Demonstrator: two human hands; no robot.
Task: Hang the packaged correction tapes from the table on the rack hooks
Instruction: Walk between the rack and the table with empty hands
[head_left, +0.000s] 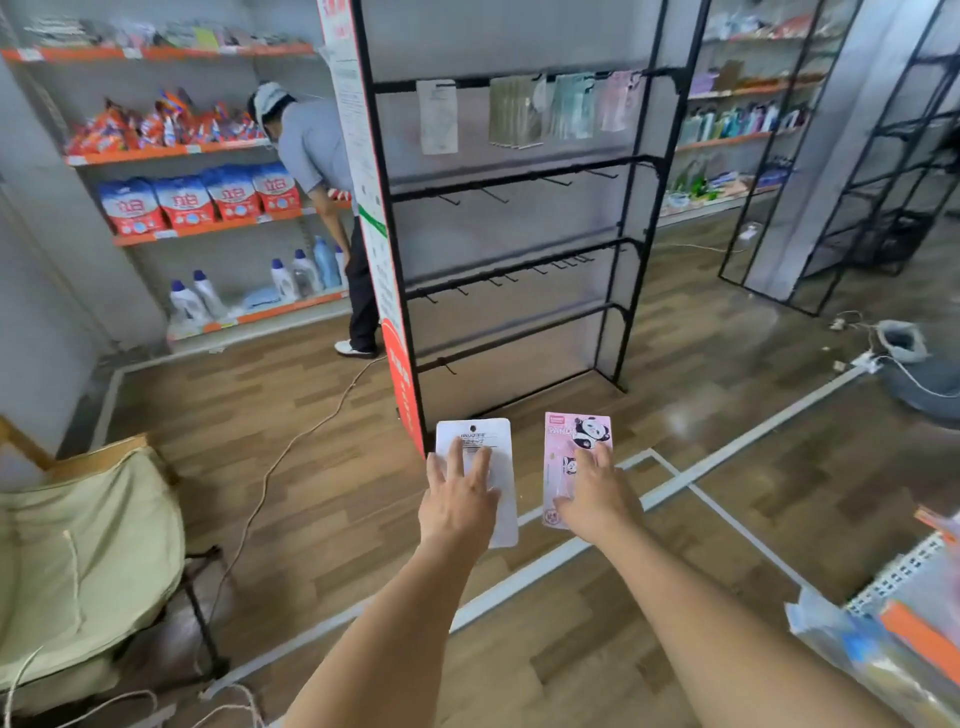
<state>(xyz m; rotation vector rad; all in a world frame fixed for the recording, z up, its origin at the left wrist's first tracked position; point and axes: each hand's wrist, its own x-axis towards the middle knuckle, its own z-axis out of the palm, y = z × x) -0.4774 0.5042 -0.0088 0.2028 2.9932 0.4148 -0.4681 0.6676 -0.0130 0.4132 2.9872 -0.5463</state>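
Carrying step. Left hand (460, 501) grasps a white carded correction-tape pack (480, 480); right hand (592, 493) grasps a pink panda-printed carded pack (574, 457). Both are held upright in mid-air, well apart from the black metal hook rack (519, 176) at twelve o'clock. Judged next: approach, then thread each card's top hole onto a bare hook (496, 195).

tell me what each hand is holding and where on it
Left hand holds a white package by its lower half, fingers spread over the front. Right hand holds a pink panda package by its lower part.
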